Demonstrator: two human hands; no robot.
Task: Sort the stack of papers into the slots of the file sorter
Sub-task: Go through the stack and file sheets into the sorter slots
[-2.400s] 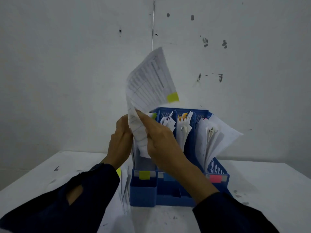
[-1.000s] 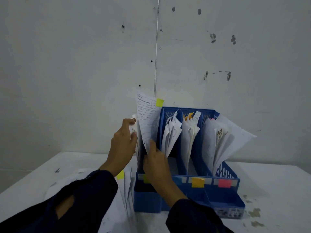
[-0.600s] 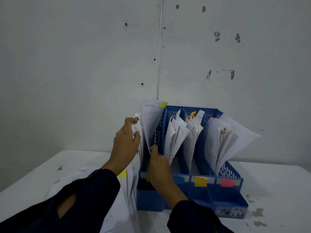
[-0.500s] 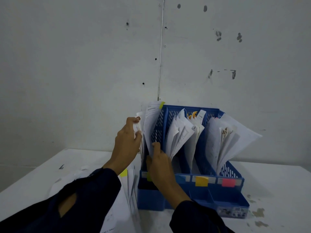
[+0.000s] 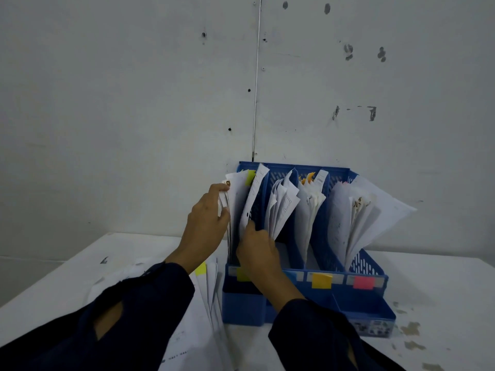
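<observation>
Both arms reached up from the bottom of the view, and both wore dark sleeves. The left arm came in from 7 o'clock and pointed toward 1 o'clock. The left sleeve (image 5: 112, 317) had a hole that showed some skin. The left hand (image 5: 206, 220) was raised with its back to the camera, and its fingers and thumb were bent in a grip on something. The right arm came in from 5 o'clock. The right hand (image 5: 257, 247) sat lower, just beside the left, with its thumb pointing up toward 12 o'clock. Its fingers were hidden behind the hand.

Print on the papers (image 5: 278, 210) is too blurred to read.
</observation>
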